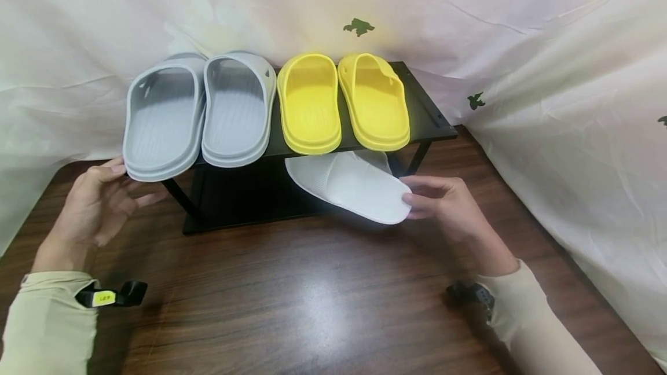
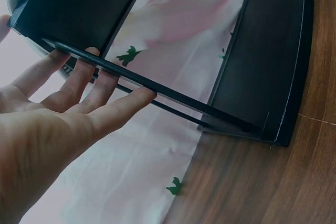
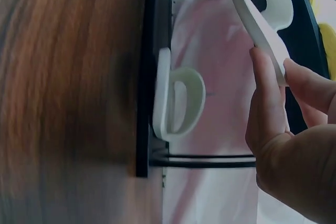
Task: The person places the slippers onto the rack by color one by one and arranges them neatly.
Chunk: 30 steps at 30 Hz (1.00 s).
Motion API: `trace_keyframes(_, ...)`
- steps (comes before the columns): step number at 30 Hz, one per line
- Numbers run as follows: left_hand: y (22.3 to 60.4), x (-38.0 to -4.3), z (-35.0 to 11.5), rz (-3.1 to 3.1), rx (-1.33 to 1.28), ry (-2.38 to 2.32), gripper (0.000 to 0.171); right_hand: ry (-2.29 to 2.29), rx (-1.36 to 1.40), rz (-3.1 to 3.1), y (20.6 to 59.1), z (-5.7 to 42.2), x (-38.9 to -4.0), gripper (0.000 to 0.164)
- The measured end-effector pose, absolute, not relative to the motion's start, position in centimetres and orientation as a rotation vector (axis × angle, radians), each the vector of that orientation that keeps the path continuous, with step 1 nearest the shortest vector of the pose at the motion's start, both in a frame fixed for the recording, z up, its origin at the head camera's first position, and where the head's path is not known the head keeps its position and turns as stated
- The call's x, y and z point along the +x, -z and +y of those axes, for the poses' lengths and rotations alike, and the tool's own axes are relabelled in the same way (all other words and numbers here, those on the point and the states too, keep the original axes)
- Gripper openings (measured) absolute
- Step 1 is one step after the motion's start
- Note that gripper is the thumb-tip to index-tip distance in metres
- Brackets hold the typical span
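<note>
My right hand pinches the sole end of a white slide slipper between thumb and fingers. The slipper is tilted, its strap end reaching between the shelves of a black shoe rack. A second white slipper lies on the rack's lower shelf, mostly hidden behind the held one in the head view. My left hand is at the rack's left end, its fairly straight fingers touching the side bar. Its thumb reaches the top shelf's edge, close by a grey clog.
Beside that clog stands another grey clog. Two yellow clogs, a left one and a right one, share the top shelf. The rack stands on a dark wood-grain surface, with pale curtains behind and to the right.
</note>
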<state>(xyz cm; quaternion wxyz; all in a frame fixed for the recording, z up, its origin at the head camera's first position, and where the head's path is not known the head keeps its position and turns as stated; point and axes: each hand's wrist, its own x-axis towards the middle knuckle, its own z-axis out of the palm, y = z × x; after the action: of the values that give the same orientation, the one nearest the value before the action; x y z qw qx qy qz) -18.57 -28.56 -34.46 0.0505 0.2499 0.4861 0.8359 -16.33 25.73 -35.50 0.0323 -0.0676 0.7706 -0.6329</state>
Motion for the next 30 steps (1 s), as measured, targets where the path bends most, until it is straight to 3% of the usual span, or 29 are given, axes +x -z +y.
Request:
trace_keyframes(18,34.5,-18.6,-28.6,1.422,0.808,-2.524,0.057,2.23,-0.151,2.069,37.1,22.5,-16.3,0.032)
trace_keyframes(30,34.6,-18.9,-28.8,1.334,0.844,-2.508,0.059,2.392,0.025,1.89,37.7,20.9,-16.3,0.033)
